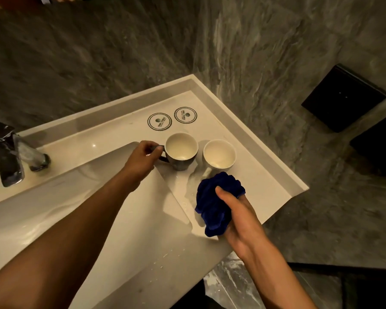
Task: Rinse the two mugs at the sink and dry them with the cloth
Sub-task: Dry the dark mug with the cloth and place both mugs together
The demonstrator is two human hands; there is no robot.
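Observation:
Two mugs stand upright side by side on the white counter [265, 181] right of the basin. The dark grey mug [181, 150] has a white inside, and my left hand [142, 160] pinches its handle. The white mug [219, 154] stands just to its right, untouched. My right hand [236, 210] grips a bunched dark blue cloth [214, 201] just in front of the white mug, above the wet counter.
The sink basin [87, 197] slopes away to the left, with a chrome faucet [8, 155] at its far left. Two round paper coasters [159, 122] lie behind the mugs. Grey stone walls close in the corner, and a black box [344, 97] hangs at right.

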